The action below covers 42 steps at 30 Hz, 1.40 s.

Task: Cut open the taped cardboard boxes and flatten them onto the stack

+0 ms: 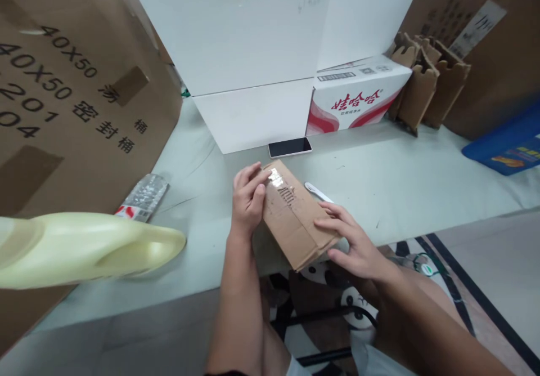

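A small brown cardboard box (291, 218) with clear tape and a dark printed mark is tilted over the front edge of the table. My left hand (248, 198) grips its upper left side, thumb and fingers against the cardboard. On the lower right end, my right hand (352, 241) rests its fingertips along the edge, thumb below. Just behind the box lies a slim white handled item (318, 192), partly hidden by the box and my right hand, so its kind is unclear. A phone (290, 147) with a dark screen lies flat beyond the box.
A pale yellow bottle (93, 249) lies at the left, with a clear plastic bottle (145, 198) behind it. Large cartons (139, 77) and a white panel (253, 32) line the back. A red-and-white box (358, 97), folded cardboard (417, 92) and a blue container (502, 151) stand right.
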Each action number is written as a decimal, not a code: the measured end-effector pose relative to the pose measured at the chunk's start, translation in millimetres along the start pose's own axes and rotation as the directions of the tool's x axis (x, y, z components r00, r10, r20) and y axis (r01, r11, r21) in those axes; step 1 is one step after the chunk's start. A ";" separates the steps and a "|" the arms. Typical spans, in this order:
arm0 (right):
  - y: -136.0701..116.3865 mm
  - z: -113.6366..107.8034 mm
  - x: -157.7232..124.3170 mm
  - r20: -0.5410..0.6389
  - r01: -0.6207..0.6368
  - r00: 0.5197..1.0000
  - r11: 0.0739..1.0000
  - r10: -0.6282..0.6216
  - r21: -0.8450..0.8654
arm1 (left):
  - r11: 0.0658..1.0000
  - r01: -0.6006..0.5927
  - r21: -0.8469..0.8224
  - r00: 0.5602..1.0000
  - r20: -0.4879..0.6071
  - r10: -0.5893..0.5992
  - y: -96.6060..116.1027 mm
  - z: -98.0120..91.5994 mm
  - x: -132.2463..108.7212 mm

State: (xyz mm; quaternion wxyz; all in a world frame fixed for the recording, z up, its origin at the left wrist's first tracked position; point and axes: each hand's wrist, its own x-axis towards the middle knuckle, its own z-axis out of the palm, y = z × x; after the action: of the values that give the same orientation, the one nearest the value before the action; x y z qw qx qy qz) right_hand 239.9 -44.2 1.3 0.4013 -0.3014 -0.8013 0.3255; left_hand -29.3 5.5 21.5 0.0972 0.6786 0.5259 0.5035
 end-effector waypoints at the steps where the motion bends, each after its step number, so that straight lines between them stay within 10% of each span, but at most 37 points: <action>1: 1.1 0.9 -1.4 0.017 0.020 1.000 0.999 -0.020 0.026 | 1.000 0.013 -0.008 0.999 0.031 -0.013 -2.8 0.2 0.0; 6: 14.8 4.5 -3.1 -0.186 -0.299 0.923 0.932 0.336 0.204 | 0.980 0.175 -0.097 0.985 0.008 -0.175 -13.5 -10.0 -0.3; 10: 17.4 0.0 -1.0 0.030 -0.614 0.776 0.743 0.630 0.266 | 0.941 0.297 -0.164 0.939 -0.131 -0.319 -14.4 -24.5 -1.0; 14: 10.1 -8.8 -4.6 0.002 -0.331 0.927 0.814 0.376 0.477 | 0.851 0.393 -0.348 0.859 -0.191 -0.475 -11.9 -24.8 -4.2; 18: 5.1 -15.1 -10.6 -0.112 -0.082 0.986 0.939 0.126 0.334 | 0.552 0.686 -0.474 0.692 0.192 -0.696 -2.1 -8.9 -10.2; 22: 4.0 -16.6 -12.0 -0.126 -0.032 0.990 0.983 0.055 0.178 | 0.430 0.855 -0.290 0.506 0.649 -0.568 12.6 7.8 -17.2; 26: 18.4 -17.0 -10.3 -0.300 -0.065 0.947 0.982 0.117 0.177 | 0.408 0.912 -0.053 0.268 0.829 -0.490 20.4 14.9 -19.7; 29: 34.5 -19.8 -9.4 -0.393 -0.128 0.893 0.961 0.218 0.244 | 0.478 0.873 0.094 0.191 0.837 -0.514 24.6 16.2 -16.7; 35: 29.9 -24.2 -3.7 -0.327 -0.214 0.904 0.954 0.274 0.208 | 0.657 0.711 0.251 0.367 0.664 -0.651 35.2 11.5 -4.9; 42: 13.7 -14.3 2.4 -0.142 -0.209 0.962 0.962 0.235 0.176 | 0.852 0.484 -0.199 0.872 0.024 -0.489 27.1 -1.3 -4.9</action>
State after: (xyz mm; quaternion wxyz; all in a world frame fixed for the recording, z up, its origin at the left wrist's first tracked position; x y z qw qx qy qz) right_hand 253.8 -30.1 -1.3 0.4487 -0.3820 -0.6985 0.4061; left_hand -13.3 -10.6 37.2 0.2812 0.5032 0.6287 0.5219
